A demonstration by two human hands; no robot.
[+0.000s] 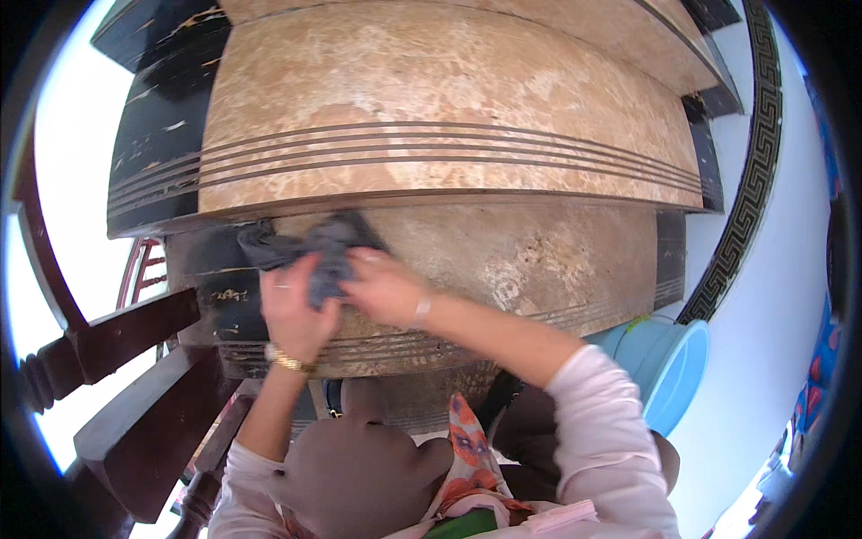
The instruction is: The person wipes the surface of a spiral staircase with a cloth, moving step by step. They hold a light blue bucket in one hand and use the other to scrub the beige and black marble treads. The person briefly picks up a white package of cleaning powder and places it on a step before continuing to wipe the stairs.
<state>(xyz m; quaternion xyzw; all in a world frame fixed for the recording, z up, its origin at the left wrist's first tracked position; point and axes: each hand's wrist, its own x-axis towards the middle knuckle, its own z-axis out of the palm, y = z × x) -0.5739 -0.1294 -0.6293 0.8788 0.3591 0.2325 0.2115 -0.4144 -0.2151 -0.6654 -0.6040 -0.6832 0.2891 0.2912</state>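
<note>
A dark grey cloth (337, 244) is bunched between my two hands, over the left part of a stone stair tread (465, 269). My left hand (296, 310), with a gold watch or bracelet at the wrist, grips the cloth from the near side. From the right, my right hand (384, 283) holds the same cloth, a pale band around its wrist. Both hands and the cloth are somewhat blurred. One loose end of the cloth lies on the black stone border (232, 296), close under the overhanging edge of the step above.
Above rises another tan marble tread (444, 87) with dark grooved lines. Dark wooden balusters and a post (155, 418) stand close on the left. A light blue plastic bucket (673, 377) is at the right by the white wall (754, 296), which has a patterned dark border (747, 182).
</note>
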